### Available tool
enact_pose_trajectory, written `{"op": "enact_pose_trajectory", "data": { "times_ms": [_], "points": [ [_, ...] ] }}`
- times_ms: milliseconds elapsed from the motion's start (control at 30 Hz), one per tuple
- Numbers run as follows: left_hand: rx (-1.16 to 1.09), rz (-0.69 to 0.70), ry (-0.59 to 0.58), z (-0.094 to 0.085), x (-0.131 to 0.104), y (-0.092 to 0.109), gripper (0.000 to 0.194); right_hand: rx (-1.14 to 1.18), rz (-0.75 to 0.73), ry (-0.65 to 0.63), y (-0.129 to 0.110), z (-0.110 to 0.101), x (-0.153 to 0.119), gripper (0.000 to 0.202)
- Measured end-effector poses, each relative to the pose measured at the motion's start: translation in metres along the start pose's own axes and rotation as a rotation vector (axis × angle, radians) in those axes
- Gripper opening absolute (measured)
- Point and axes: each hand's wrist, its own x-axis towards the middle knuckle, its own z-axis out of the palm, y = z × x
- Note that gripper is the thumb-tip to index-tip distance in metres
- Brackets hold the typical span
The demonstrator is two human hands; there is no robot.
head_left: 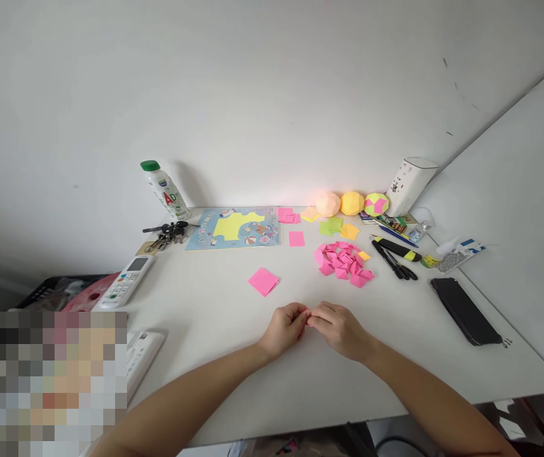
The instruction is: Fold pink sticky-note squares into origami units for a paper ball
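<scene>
My left hand [285, 329] and my right hand [339, 327] meet above the front middle of the white table. Their fingertips pinch a small piece of pink paper [308, 317], mostly hidden by the fingers, so its shape does not show. Just beyond my left hand lie pink square papers [263, 281], turned cornerwise. Beyond my right hand is a pile of folded pink paper pieces [343, 260]. A single pink square [296, 238] and more pink sheets [288, 216] lie farther back, near green slips [331, 226] and orange slips [349, 231].
Paper balls [351, 203] line the wall beside a white container [409, 184]. Scissors [398, 263], a cutter [398, 249] and a black pouch [464, 311] lie on the right. A blue picture sheet [205, 231], bottle [167, 193], keys [171, 233] and remote [125, 282] are left.
</scene>
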Motion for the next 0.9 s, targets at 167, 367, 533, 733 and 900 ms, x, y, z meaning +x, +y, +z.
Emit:
{"op": "enact_pose_trajectory", "data": {
  "times_ms": [167, 367, 533, 733, 900],
  "points": [
    [-0.036, -0.005, 0.002, 0.0, 0.001, 0.002, 0.038, -0.006, 0.017, -0.006, 0.003, 0.006, -0.006, 0.025],
    [-0.029, -0.02, -0.025, -0.001, 0.001, 0.005, 0.039, -0.038, 0.016, -0.015, 0.003, 0.007, -0.006, 0.027],
    [-0.035, -0.021, -0.043, -0.001, 0.001, 0.002, 0.038, -0.027, 0.012, -0.014, 0.002, 0.004, -0.004, 0.025],
    [-0.263, -0.044, -0.114, -0.007, 0.003, 0.008, 0.038, 0.115, 0.114, 0.071, 0.001, 0.0, -0.001, 0.026],
    [-0.325, -0.048, -0.146, -0.007, 0.005, 0.012, 0.036, 0.231, 0.195, 0.088, 0.003, 0.001, -0.001, 0.019]
  ]
}}
